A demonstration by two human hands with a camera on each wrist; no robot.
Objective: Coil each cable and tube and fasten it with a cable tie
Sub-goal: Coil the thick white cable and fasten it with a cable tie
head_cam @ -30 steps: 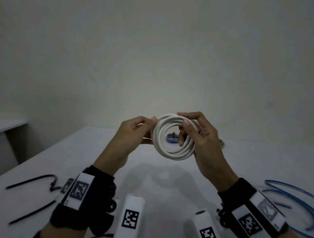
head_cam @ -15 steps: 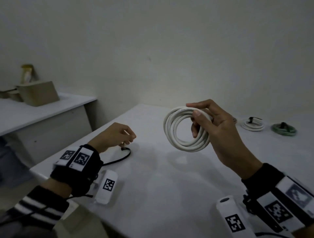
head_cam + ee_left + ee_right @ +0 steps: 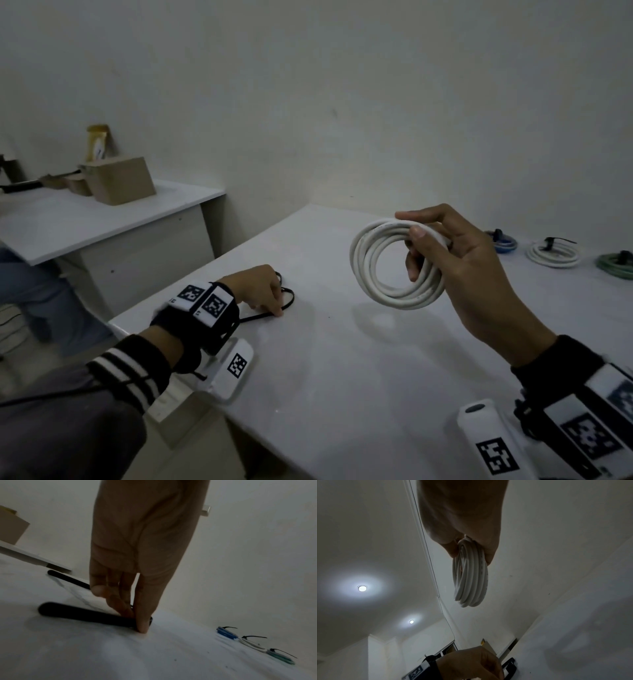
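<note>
Worktop: white, carries the items below.

Side desk: white, left of the worktop; bears a cardboard box, contents not visible.

Right hand: raised above the worktop, thumb and curled fingers gripping a white cable coil at its right side; the coil hangs upright in the air, untied.

Left hand: lowered to the worktop near its left edge, fingers bent down, fingertips pinching a black cable tie that lies flat on the surface.

Far right of the worktop, in a row, each already tied: blue coil, white coil, green coil.
</note>
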